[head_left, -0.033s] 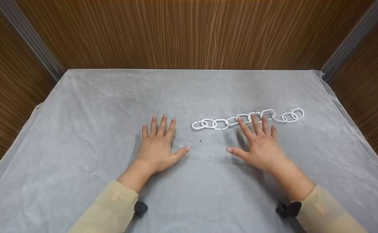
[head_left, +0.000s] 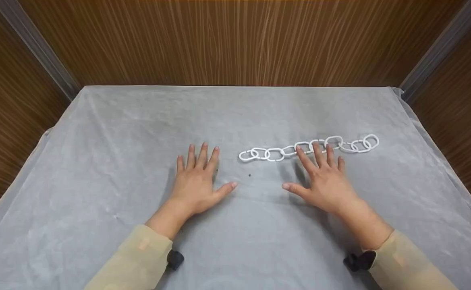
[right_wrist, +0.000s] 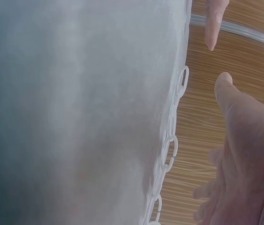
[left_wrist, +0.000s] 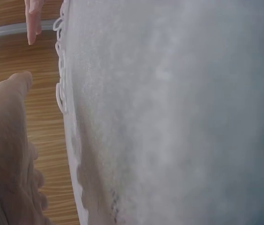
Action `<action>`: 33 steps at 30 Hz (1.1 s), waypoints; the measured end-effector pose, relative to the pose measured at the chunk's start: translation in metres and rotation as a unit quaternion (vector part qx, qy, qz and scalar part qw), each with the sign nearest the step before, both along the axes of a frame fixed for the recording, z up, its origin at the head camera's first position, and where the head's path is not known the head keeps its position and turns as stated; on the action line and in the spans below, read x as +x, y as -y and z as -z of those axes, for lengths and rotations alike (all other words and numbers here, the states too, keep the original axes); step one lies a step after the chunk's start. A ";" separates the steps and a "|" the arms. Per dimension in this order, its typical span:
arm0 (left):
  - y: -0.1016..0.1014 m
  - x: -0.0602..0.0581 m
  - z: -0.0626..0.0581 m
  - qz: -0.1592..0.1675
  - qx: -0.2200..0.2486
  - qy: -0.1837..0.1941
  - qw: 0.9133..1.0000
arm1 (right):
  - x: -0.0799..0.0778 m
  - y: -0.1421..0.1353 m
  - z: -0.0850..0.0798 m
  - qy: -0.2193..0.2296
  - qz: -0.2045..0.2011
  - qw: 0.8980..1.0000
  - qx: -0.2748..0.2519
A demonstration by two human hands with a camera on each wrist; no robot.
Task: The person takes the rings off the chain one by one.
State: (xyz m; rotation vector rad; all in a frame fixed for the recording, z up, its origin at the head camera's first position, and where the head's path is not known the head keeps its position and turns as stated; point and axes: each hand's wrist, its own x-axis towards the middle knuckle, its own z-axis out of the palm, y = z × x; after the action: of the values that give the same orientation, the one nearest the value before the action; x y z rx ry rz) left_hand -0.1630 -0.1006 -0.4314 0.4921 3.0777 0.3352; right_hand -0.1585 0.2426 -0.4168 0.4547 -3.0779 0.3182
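A white plastic chain [head_left: 266,154] of several oval links lies stretched from side to side on the grey cloth [head_left: 235,241], right of the middle. My left hand [head_left: 195,185] is held palm down to the left of the chain, fingers straight and thumb spread inward. It grips nothing. My right hand [head_left: 328,185] is spread the same way, and its fingertips overlap the chain's middle links in the head view. In the right wrist view a gap shows between that hand [right_wrist: 249,145] and the cloth, with the chain lying below. The left wrist view shows the left hand [left_wrist: 5,136] likewise raised.
Brown wood-grain panels [head_left: 235,44] enclose the table's back and both sides, with grey metal strips [head_left: 38,48] at the corners. A small dark speck [head_left: 250,175] marks the cloth between the hands. Each sleeved wrist wears a black device [head_left: 175,260].
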 end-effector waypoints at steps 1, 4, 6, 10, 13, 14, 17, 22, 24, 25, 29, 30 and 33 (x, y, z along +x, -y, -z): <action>0.000 0.000 0.000 0.000 0.000 -0.002 1.000 | 0.000 0.000 0.000 0.001 0.000 1.000 -0.001; 0.000 0.001 0.000 0.001 -0.001 -0.005 1.000 | 0.001 0.000 0.001 0.003 0.000 1.000 -0.003; 0.000 0.001 0.000 0.002 0.000 -0.007 1.000 | 0.002 0.000 0.001 0.004 -0.001 1.000 -0.005; 0.000 0.002 -0.001 0.006 0.001 -0.008 1.000 | 0.002 0.000 0.000 0.006 -0.007 1.000 -0.013; 0.000 0.000 -0.003 0.008 0.005 -0.011 1.000 | 0.000 0.001 -0.004 0.005 -0.017 1.000 -0.024; 0.000 -0.001 -0.004 0.009 0.005 -0.011 1.000 | -0.001 0.001 -0.006 0.004 -0.021 0.999 -0.029; -0.001 -0.005 -0.009 0.016 0.008 -0.010 1.000 | -0.006 0.002 -0.011 -0.001 -0.034 0.999 -0.041; -0.004 -0.018 -0.018 0.038 0.001 -0.013 0.999 | -0.020 0.004 -0.018 -0.008 -0.064 0.996 -0.068; -0.006 -0.025 -0.021 0.048 0.000 -0.012 0.999 | -0.026 0.004 -0.020 -0.010 -0.075 0.994 -0.084; -0.008 -0.028 -0.022 0.053 0.005 -0.010 0.999 | -0.029 0.004 -0.021 -0.010 -0.079 0.992 -0.093; -0.013 -0.043 -0.025 0.075 0.040 0.000 0.996 | -0.041 0.003 -0.022 -0.013 -0.095 0.987 -0.126; -0.013 -0.046 -0.025 0.082 0.052 0.000 0.995 | -0.044 0.004 -0.022 -0.014 -0.099 0.986 -0.133; -0.014 -0.053 -0.025 0.101 0.085 0.001 0.991 | -0.054 0.006 -0.019 -0.017 -0.115 0.981 -0.154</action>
State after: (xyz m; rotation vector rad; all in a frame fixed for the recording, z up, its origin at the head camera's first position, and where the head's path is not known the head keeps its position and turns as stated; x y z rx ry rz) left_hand -0.2163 -0.0867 -0.4066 0.7998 2.9765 0.5926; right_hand -0.2125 0.2366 -0.3976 0.7881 -2.8687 0.7664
